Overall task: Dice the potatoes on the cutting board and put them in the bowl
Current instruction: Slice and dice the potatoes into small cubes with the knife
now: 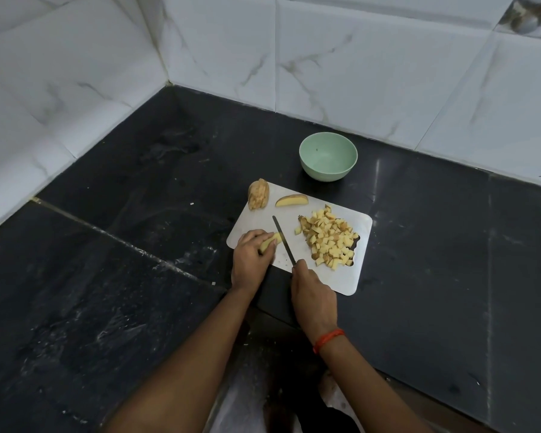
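We are mid-dicing: left hand [251,254] pinning a potato piece [270,241], right hand [313,296] gripping the knife [283,240]; next comes a downward cut.

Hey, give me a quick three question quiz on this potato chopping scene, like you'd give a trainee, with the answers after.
1. Fill in: the left hand holds a potato piece on the ____.
2. Which hand grips the knife? A left, B right.
3. True or false: the green bowl already holds potato cubes.
Key: 1 cutting board; 2 B, the right hand; 3 false, the diced pile lies on the board.
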